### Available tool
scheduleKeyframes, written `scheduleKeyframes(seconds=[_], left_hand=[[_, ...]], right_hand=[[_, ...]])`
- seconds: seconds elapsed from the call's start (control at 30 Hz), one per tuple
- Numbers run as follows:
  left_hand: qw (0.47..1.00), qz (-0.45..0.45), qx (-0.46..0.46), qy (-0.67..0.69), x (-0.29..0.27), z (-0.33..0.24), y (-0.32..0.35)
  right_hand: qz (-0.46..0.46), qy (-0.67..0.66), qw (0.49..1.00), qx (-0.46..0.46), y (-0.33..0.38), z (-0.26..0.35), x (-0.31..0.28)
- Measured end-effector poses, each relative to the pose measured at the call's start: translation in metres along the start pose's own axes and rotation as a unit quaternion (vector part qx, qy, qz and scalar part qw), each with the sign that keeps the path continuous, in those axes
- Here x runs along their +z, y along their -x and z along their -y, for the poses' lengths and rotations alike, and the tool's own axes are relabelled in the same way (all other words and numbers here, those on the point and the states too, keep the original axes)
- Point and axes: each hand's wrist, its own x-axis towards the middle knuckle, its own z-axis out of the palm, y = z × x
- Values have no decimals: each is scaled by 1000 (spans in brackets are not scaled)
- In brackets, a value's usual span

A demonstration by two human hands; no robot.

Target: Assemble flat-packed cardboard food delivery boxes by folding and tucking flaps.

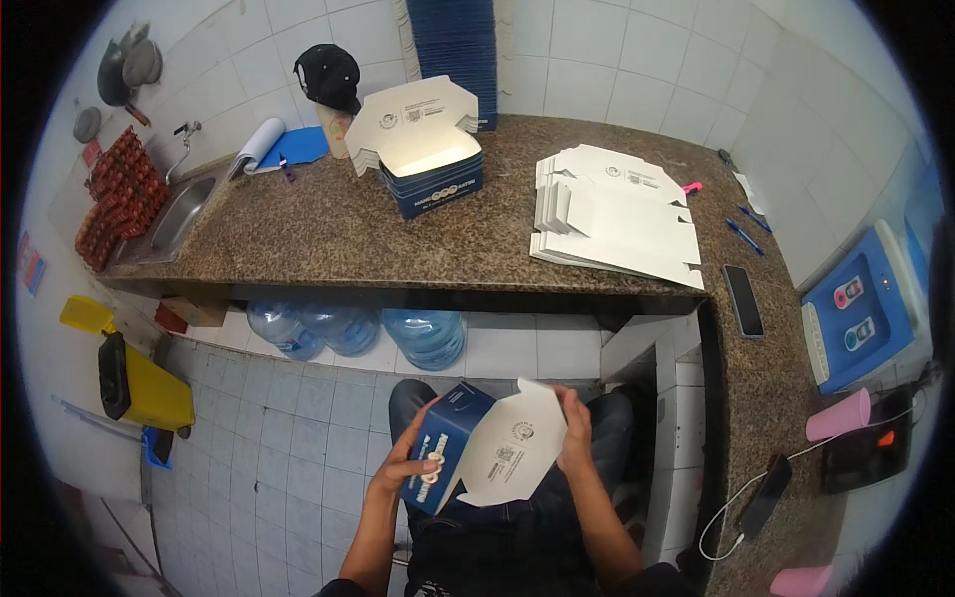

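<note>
Over my lap I hold a blue cardboard food box point(466, 410) with its white lid point(525, 448) swung open to the right. My left hand point(408, 460) is closed around the blue side, thumb across the front. My right hand point(575, 433) grips the lid's right edge, with the fingers partly hidden behind it. Ahead on the counter stands a stack of folded blue boxes point(438, 187), one nested in another, their white lids raised. To its right lies a pile of flat white box blanks point(637, 234).
The brown granite counter point(328, 234) runs along the wall and down my right side. It carries a phone point(743, 300), pens point(744, 237), a black cap point(328, 78) and a water dispenser point(860, 308). Large water bottles point(425, 336) stand below; a yellow bin point(149, 383) is left.
</note>
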Motion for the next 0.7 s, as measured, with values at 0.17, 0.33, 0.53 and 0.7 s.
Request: scheduleKeyframes(seconds=[0.17,0.33,0.53,0.7], left_hand=[[996,-53,-19,62,-54,44,1],[889,144,87,425,-48,75,-19],[988,34,95,120,26,19,-44],[998,55,28,-21,23,29,-38]], right_hand=[[-23,51,998,-14,13,-2,19],[128,83,981,123,-1,20,36],[-130,184,961,-160,-121,115,37],[-21,479,819,-316,-217,187,-14]])
